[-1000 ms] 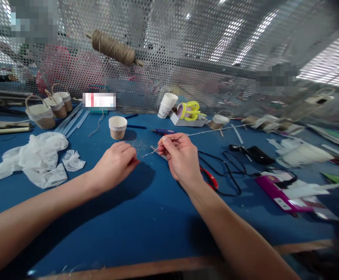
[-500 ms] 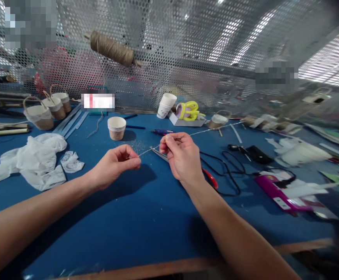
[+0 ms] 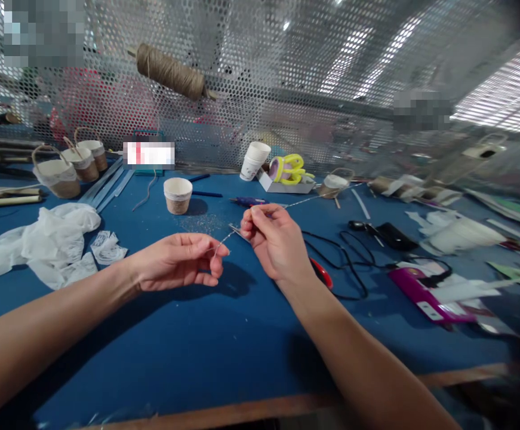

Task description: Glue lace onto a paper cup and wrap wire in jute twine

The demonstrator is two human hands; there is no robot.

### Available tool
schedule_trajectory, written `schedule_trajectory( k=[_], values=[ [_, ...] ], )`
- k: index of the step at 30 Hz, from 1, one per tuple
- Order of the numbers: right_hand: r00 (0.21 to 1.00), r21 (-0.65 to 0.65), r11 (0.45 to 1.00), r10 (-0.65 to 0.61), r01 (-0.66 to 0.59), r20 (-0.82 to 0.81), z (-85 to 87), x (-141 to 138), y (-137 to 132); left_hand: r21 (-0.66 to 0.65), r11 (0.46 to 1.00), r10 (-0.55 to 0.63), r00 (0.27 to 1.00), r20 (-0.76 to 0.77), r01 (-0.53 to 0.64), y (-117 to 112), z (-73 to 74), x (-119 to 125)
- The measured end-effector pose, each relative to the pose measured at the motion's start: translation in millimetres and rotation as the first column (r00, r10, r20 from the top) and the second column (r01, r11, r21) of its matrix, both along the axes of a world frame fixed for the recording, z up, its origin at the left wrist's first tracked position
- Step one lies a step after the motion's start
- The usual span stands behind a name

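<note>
Both hands work a thin wire over the blue table (image 3: 224,346).

From my feed I can read no writing anywhere (the label by the mesh wall (image 3: 286,77) is blurred out). Largest first: the twine spool (image 3: 170,73) hangs on the mesh, white plastic (image 3: 45,242) lies far left, a paper cup (image 3: 178,195) stands beyond the hands. My left hand (image 3: 179,263) lies palm up, fingers loosely curled, thumb and forefinger pinching the wire's near end. My right hand (image 3: 273,242) is closed, fingertips pinching the wire (image 3: 313,200) further along; it runs on to the right, just above the table, toward a small basket (image 3: 335,185).
</note>
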State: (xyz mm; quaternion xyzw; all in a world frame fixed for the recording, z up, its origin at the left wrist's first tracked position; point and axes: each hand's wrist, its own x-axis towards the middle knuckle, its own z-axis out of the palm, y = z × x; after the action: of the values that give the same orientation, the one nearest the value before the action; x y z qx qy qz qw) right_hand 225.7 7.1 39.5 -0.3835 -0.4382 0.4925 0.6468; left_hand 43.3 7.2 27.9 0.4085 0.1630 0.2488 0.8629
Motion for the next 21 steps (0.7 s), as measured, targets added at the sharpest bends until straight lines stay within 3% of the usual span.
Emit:
schedule_trajectory(
  k=[4,6,7,8,10,11,12,13,14,15,18,19,21],
  values=[
    [1.0,0.0,1.0,0.003,-0.003,0.029,0.2,-2,-2,0.107,0.993,0.057,0.998,-0.034,-0.053,-4,-2.7,4],
    [0.999,0.012,1.0,-0.023,0.022,0.039,0.0,-3,-2,0.32,0.941,0.172,0.972,-0.163,-0.112,-5,0.3,5],
    [0.998,0.022,0.999,-0.043,0.042,0.049,-0.4,-3,-2,0.484,0.866,0.277,0.928,-0.251,-0.127,-4,2.4,4],
    [0.996,0.035,0.997,-0.065,0.063,0.062,-1.1,-3,-2,0.663,0.74,0.417,0.853,-0.314,-0.117,-3,4.5,3],
    [0.989,0.07,0.992,-0.109,0.102,0.102,-3.0,-4,-1,0.922,0.386,0.694,0.661,-0.287,-0.005,-2,7.8,2],
    [0.984,0.087,0.99,-0.125,0.115,0.123,-4.1,-4,0,0.973,0.224,0.779,0.589,-0.217,0.062,-1,8.7,1],
    [0.981,0.103,0.987,-0.138,0.124,0.139,-5.1,-4,0,0.988,0.111,0.822,0.549,-0.152,0.109,0,9.0,0],
    [0.979,0.114,0.985,-0.144,0.127,0.146,-5.9,-4,1,0.989,0.066,0.832,0.539,-0.128,0.134,0,8.8,0],
    [0.979,0.121,0.984,-0.145,0.128,0.144,-6.4,-4,1,0.987,0.086,0.822,0.551,-0.148,0.137,0,8.3,-1],
    [0.981,0.123,0.985,-0.141,0.124,0.135,-6.5,-4,1,0.981,0.157,0.793,0.576,-0.196,0.117,0,7.6,-1],
    [0.988,0.111,0.988,-0.116,0.104,0.099,-5.0,-3,1,0.872,0.49,0.627,0.693,-0.357,0.005,1,5.5,-2],
    [0.99,0.109,0.989,-0.106,0.096,0.09,-4.0,-2,1,0.817,0.576,0.57,0.726,-0.384,-0.021,1,4.9,-2],
    [0.993,0.11,0.99,-0.092,0.083,0.077,-2.4,-2,0,0.743,0.668,0.506,0.762,-0.405,-0.049,2,4.1,-2]
  ],
)
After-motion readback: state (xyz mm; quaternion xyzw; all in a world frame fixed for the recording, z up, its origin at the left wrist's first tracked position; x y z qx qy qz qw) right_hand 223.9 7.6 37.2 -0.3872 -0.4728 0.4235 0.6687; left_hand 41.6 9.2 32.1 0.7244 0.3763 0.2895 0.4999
